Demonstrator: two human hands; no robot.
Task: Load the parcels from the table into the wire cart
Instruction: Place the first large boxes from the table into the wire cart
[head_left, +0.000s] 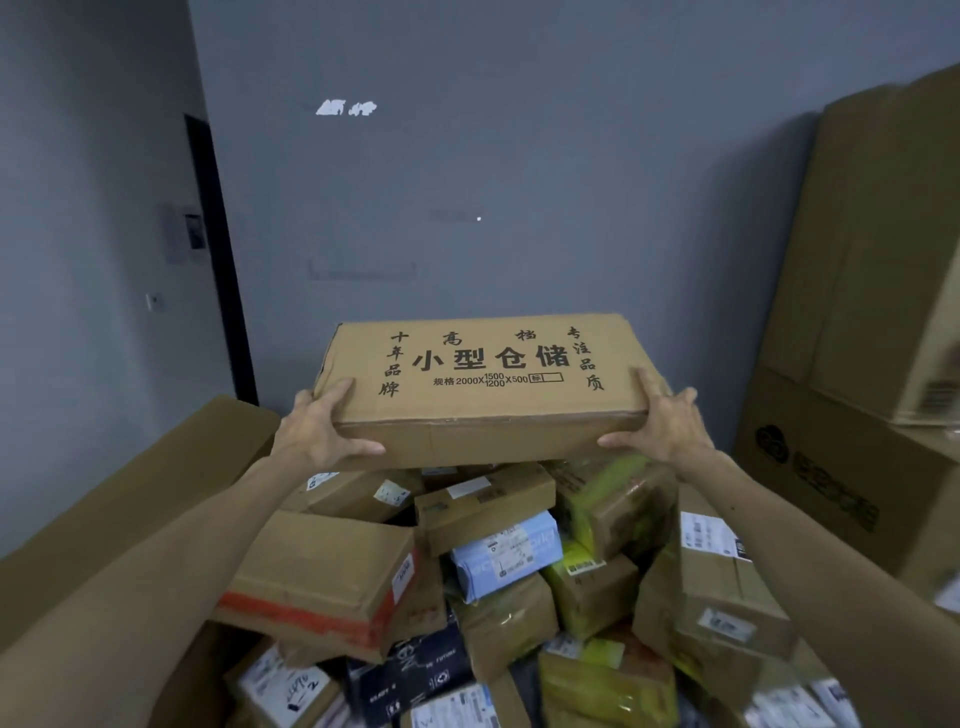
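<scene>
A flat brown cardboard box (488, 384) with black printed characters is held up at the far end of a heap of parcels (498, 571). My left hand (324, 428) grips its left near corner, fingers on top and thumb along the front face. My right hand (662, 421) grips the right near corner the same way. The heap below holds several brown cartons, a pale blue one (506, 558), yellow-taped ones (608, 504) and a carton with a red stripe (317, 582). No wire cart shows in this view.
A long flat cardboard sheet (135, 499) leans along the left of the heap. Big stacked cartons (862, 322) stand at the right against the grey wall (519, 182). A dark doorway edge (218, 260) is at the back left.
</scene>
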